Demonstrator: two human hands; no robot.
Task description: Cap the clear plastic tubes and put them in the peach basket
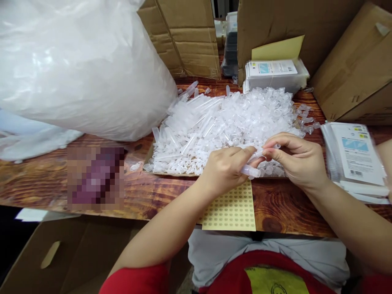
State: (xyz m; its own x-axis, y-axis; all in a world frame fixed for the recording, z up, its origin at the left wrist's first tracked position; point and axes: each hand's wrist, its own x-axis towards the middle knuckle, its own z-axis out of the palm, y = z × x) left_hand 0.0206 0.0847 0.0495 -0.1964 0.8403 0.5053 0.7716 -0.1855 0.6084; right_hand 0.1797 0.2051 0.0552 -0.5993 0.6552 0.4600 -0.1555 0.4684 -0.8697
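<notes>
plastic tube (251, 171), just right of centre in the frame, has its far part hidden by the left hand (226, 167), whose curled fingers are closed around it; whether they hold more, i cannot tell. the right hand (295, 161) has its thumb and forefinger nearly together on a small clear piece (277, 145), mostly covered, so its shape is hard to make out. at the left, a purple object (96, 177) is blurred into blocks; at the right edge, a bare limb (386, 159) is cut off. behind the hands, across the middle, a heap of clear plastic parts (214, 126) fills a shallow tray (183, 175), blocking its floor from view. a bulging white bag (82, 69) takes the upper left, cardboard boxes (352, 65) the upper right, with printed packets (272, 75) beside them and more packets (355, 159) at right. a yellow dotted sheet (229, 210) lies at lower centre, partly under the left forearm. the tube looks milky, smooth and slim, tilted, its visible end pointing right.
</notes>
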